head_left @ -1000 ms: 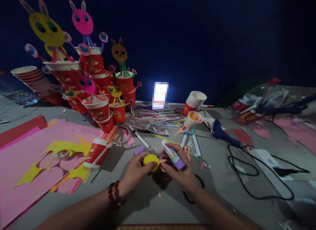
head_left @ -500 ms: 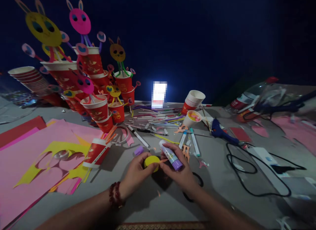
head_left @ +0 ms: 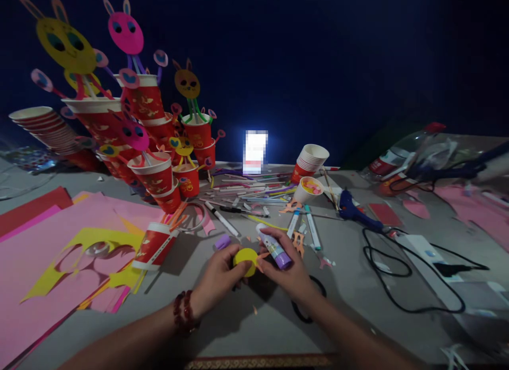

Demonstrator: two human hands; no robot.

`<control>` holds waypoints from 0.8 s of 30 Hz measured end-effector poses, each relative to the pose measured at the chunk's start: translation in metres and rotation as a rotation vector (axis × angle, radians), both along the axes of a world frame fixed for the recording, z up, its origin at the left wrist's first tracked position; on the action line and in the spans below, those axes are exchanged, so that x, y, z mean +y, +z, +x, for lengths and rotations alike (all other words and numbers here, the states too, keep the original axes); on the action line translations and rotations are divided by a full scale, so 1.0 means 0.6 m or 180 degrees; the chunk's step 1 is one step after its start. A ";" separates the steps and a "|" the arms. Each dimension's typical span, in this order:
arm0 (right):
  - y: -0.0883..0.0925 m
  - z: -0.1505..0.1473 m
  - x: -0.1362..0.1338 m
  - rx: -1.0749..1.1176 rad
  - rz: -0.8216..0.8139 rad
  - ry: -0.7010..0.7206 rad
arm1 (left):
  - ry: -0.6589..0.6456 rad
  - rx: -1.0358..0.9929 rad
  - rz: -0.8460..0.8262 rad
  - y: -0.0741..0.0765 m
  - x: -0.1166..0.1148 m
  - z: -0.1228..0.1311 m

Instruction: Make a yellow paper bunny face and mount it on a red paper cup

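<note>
My left hand (head_left: 218, 277) pinches a yellow paper disc (head_left: 245, 257) just above the grey table (head_left: 246, 327). My right hand (head_left: 288, 274) grips a purple and white glue stick (head_left: 273, 246), and its fingertips also press a small orange paper piece (head_left: 261, 257) against the disc's right edge. The stick's purple cap (head_left: 222, 241) lies on the table just left of my left hand. A red bead bracelet (head_left: 182, 313) sits on my left wrist.
Red paper cups with paper rabbit heads (head_left: 151, 142) stand at the back left. Pink and yellow paper sheets (head_left: 59, 253) cover the left side. Pens and straws (head_left: 254, 195) lie scattered mid-table. A blue glue gun (head_left: 353, 211) and black cable (head_left: 397, 285) lie to the right.
Both hands stayed together on the disc and shifted slightly. The glue stick tilted a little flatter in my right hand. The view drifted a bit.
</note>
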State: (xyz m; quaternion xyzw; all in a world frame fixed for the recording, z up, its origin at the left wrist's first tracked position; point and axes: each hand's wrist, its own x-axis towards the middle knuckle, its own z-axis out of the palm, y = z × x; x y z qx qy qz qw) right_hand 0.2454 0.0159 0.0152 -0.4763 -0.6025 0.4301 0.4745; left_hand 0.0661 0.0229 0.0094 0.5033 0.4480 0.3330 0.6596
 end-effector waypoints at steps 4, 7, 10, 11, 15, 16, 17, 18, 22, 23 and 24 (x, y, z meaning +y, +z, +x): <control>0.003 -0.001 0.000 0.0045 -0.0038 0.0031 | 0.0003 -0.0108 -0.0088 0.002 -0.001 0.002; 0.004 -0.003 -0.001 0.0091 -0.0071 0.0029 | 0.0040 -0.0108 -0.0030 0.003 -0.002 0.003; 0.001 -0.004 -0.002 0.0074 -0.0090 0.0022 | 0.0095 -0.0082 -0.0015 0.002 -0.003 0.003; 0.000 -0.005 -0.003 0.0045 -0.0081 0.0019 | 0.0104 -0.0077 -0.0021 0.001 -0.003 0.003; -0.003 -0.006 -0.005 -0.0085 0.0011 0.0029 | 0.0135 0.0019 0.0028 -0.002 -0.003 0.004; -0.002 -0.006 -0.005 -0.0096 0.0014 0.0038 | 0.0145 0.0049 0.0052 -0.002 -0.003 0.005; -0.001 -0.007 -0.005 -0.0104 0.0015 0.0049 | 0.0169 0.0067 0.0076 -0.002 -0.004 0.005; 0.001 -0.007 -0.006 -0.0110 0.0017 0.0056 | 0.0195 0.0074 0.0094 -0.002 -0.004 0.005; 0.007 -0.007 -0.007 -0.0221 0.0104 0.0088 | 0.0178 0.0051 0.0110 -0.002 -0.004 0.006; 0.008 -0.006 -0.007 -0.0253 0.0117 0.0101 | 0.0155 0.0050 0.0133 -0.002 -0.004 0.006; 0.008 -0.005 -0.007 -0.0277 0.0129 0.0114 | 0.0136 0.0048 0.0165 -0.002 -0.004 0.006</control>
